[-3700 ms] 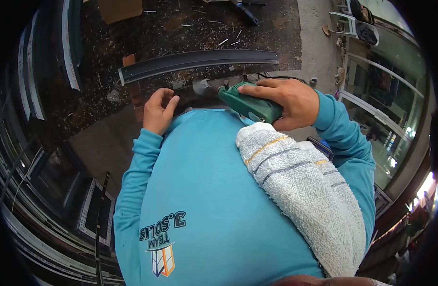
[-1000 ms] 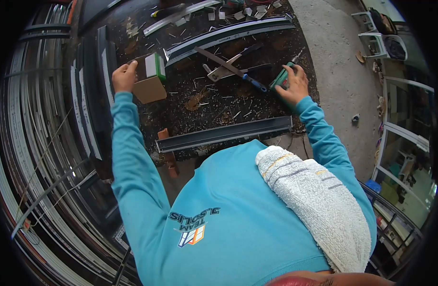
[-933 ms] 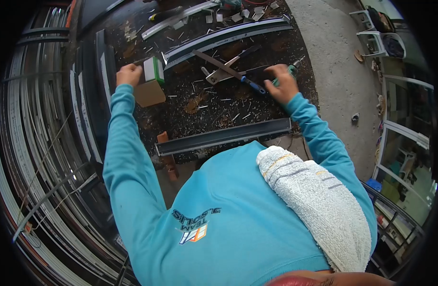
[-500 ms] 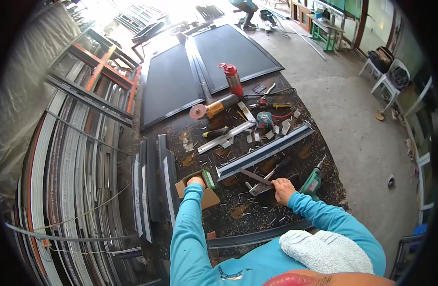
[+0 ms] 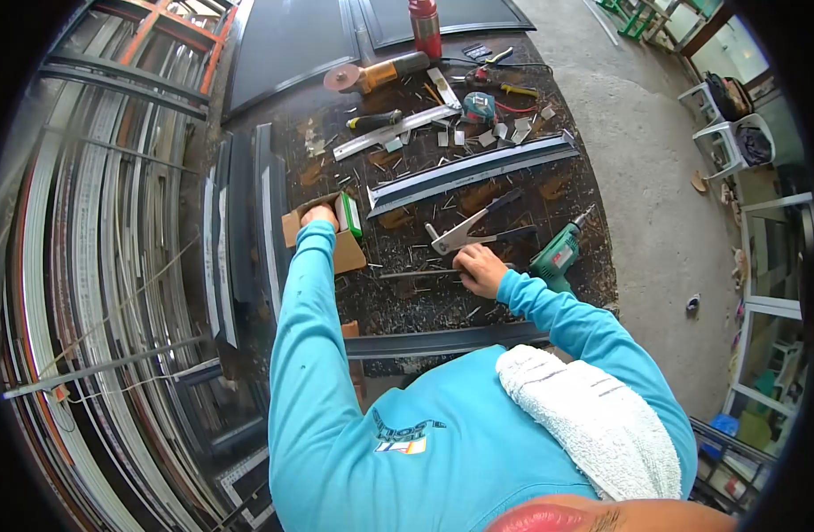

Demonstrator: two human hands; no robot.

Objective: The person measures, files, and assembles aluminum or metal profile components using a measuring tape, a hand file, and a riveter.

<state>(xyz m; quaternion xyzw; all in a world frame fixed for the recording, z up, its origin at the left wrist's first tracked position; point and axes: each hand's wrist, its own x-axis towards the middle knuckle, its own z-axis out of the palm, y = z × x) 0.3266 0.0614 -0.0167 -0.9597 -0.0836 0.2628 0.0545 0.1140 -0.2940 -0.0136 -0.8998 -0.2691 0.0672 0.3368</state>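
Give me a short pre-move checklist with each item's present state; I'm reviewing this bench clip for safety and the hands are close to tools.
1. Left hand at the cardboard box: ok, it is in the box's open top.
2. Right hand clear of the green drill: ok, the drill lies beside it, untouched.
3. Right hand's grip: cannot tell; it rests by the thin rod.
4. Rivet tool set down: ok, lying flat.
5. Bench free of debris: not ok, scraps scattered.

- Left hand [image 5: 318,215] rests in a small cardboard box [image 5: 347,253], left of centre.
- Right hand [image 5: 480,269] grips a thin file [image 5: 416,274] at centre.
- Green drill [image 5: 558,255] lies just right.
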